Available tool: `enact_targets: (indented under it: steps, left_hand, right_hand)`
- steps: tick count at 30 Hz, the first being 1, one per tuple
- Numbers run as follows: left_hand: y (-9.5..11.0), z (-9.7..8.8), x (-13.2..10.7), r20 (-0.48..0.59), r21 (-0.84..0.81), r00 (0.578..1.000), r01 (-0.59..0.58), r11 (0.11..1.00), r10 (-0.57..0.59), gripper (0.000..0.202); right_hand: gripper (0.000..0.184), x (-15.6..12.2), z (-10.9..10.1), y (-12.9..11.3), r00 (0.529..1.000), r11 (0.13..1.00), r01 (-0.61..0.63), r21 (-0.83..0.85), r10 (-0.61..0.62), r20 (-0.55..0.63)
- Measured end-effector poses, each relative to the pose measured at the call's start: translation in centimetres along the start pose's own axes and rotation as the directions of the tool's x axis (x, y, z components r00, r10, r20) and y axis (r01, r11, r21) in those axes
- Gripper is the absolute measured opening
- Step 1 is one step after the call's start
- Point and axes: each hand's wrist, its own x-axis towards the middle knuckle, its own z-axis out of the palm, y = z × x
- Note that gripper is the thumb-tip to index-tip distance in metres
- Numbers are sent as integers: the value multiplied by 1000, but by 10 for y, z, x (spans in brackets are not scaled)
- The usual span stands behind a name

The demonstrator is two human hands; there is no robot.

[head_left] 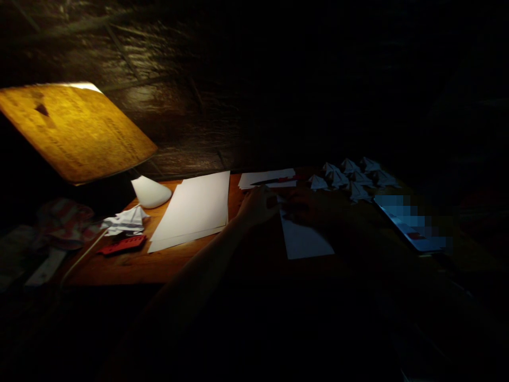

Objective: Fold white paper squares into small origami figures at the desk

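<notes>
Here, white paper (pixel 306 239) lies under the right hand (pixel 304 207).

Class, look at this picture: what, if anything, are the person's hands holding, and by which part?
Seemingly a sheet of white paper, at its far end, with the left hand and right hand there; shadow hides the exact grip.

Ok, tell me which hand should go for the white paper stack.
Left, probably. The left hand sits at the paper sheet on the side nearer the white paper stack, with nothing between them. The right hand, dim in shadow, lies farther off, with the left hand in its way.
</notes>
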Motion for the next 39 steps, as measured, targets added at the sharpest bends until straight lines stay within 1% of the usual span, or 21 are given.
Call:
enact_targets:
  steps: [4, 7, 11, 15, 18, 20, 26, 31, 35, 39]
  left_hand:
    - [3, -5, -1, 27, 3, 1000, 1, 1000, -1, 35]
    - [7, -11, -2, 54, -6, 998, -10, 1000, 11, 45]
    - [12, -18, -5, 42, -11, 999, -34, 999, 35, 57]
    - [15, -19, -7, 80, -8, 994, -71, 997, 72, 54]
    - [15, -19, -8, 98, -25, 992, -78, 997, 80, 52]
    - [15, -19, -8, 104, -34, 992, -74, 997, 77, 53]
    - [14, -20, -8, 116, -31, 990, -79, 996, 82, 50]
    - [14, -20, -8, 138, 11, 988, -74, 997, 72, 48]
    - [14, -21, -8, 140, 4, 986, -87, 996, 86, 45]
    - [14, -21, -8, 138, 16, 986, -97, 995, 94, 45]
  right_hand:
    - [26, 0, -2, -4, 1000, 1000, -26, 5, 26, -13]
    - [24, 0, -3, -7, 999, 999, -37, 22, 37, -21]
    - [27, -1, -4, -7, 999, 999, -47, 3, 47, -19]
    - [29, 1, 5, 7, 998, 999, 23, 47, -21, -51]
    - [44, 2, 14, 18, 996, 995, 66, 74, -61, -64]
    - [50, 2, 16, 20, 996, 994, 72, 82, -67, -66]
    - [49, 2, 11, 15, 997, 997, 57, 50, -55, -46]
    - [53, 2, 10, 16, 995, 994, 91, 66, -87, -49]
    - [47, 2, 12, 18, 995, 995, 82, 55, -79, -62]
    - [44, 2, 15, 21, 992, 993, 107, 57, -103, -70]
